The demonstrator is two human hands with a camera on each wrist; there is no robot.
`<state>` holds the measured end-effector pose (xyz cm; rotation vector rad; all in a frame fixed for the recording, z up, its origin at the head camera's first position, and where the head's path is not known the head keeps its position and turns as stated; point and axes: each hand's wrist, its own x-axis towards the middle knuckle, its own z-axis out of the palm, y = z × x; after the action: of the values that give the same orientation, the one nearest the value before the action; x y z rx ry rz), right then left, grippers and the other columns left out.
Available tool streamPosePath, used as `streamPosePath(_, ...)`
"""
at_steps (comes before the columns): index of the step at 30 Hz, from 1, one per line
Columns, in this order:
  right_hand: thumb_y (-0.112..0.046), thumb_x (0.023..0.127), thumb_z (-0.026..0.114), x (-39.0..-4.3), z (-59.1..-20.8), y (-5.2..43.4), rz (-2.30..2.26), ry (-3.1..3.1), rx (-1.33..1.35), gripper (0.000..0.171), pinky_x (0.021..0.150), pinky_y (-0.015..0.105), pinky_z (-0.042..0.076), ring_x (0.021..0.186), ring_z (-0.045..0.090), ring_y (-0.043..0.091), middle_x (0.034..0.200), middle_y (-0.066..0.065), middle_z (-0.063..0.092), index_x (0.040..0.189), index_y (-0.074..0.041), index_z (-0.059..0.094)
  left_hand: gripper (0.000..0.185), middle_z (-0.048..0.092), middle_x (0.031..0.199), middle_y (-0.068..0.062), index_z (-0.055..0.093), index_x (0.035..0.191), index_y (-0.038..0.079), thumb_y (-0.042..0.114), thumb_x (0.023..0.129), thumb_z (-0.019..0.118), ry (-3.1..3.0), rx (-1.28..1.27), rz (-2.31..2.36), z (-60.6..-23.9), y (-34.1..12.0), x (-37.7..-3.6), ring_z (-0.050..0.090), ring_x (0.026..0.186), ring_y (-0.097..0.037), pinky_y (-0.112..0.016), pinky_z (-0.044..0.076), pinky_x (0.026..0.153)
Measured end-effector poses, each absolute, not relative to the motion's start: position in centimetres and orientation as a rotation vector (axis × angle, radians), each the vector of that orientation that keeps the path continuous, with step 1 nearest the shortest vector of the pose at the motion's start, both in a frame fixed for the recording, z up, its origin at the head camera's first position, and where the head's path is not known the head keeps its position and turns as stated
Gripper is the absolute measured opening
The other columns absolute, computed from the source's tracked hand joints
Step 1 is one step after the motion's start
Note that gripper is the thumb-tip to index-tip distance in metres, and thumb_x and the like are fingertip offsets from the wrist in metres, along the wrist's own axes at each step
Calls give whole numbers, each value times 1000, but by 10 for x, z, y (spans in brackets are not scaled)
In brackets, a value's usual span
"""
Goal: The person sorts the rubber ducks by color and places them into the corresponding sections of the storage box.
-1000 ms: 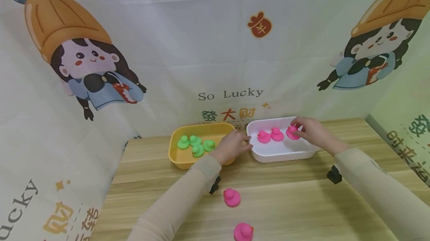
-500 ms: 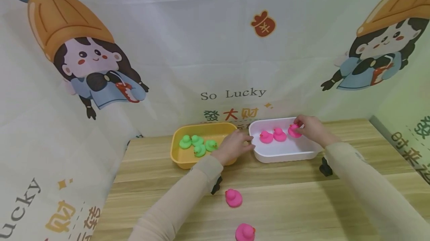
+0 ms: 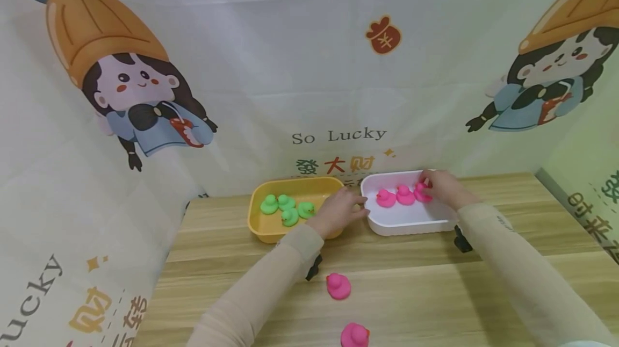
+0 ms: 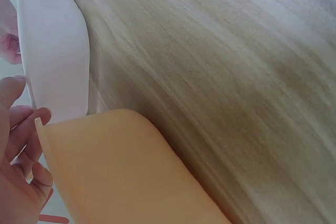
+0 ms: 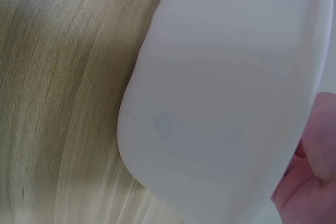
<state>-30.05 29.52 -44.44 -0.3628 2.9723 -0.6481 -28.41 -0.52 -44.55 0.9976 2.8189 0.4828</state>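
In the head view my right hand [image 3: 444, 188] reaches over the white plastic tub [image 3: 411, 228] and holds a pink rubber duck [image 3: 422, 193] low inside it, beside two more pink ducks [image 3: 405, 195]. The white wall hides most of that hand in the right wrist view. My left hand [image 3: 335, 211] lies across the near right corner of the yellow tub [image 3: 271, 237], its fingertips at the white tub's left rim. Seen from the left wrist, its thumb touches the white rim and its loosely bent fingers hold nothing. Several green ducks [image 3: 289, 217] sit in the yellow tub.
Two pink ducks, a farther one [image 3: 339, 286] and a nearer one [image 3: 355, 334], lie on the wooden table [image 3: 411, 293] in front of the tubs. A printed cloth [image 3: 271, 67] hangs behind the table and along its sides.
My right hand has moved the pink duck left and slightly down, close to the other two in the white tub. My left hand stays at the rim. The head view has shifted slightly.
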Motion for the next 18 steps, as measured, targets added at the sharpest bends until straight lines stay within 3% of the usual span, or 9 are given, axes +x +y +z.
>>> streamPosePath(12, 0, 97, 68, -298, -440, 293, -569, 2962, -341, 25, 87, 51, 54, 90, 62, 35, 95, 20, 67, 120, 8, 63, 39, 74, 128, -4, 73, 132, 8, 33, 104, 65, 2825, 1037, 497, -446, -6, -284, 60, 123, -28, -38, 50, 107)
streamPosePath(18, -2, 97, 67, -292, -433, 296, -575, 2987, -350, 23, 79, 47, 54, 83, 60, 32, 90, 19, 66, 116, 11, 63, 39, 73, 129, -4, 72, 133, 9, 34, 104, 65, 2825, 1021, 484, -447, -5, -284, 60, 123, -27, -37, 49, 107)
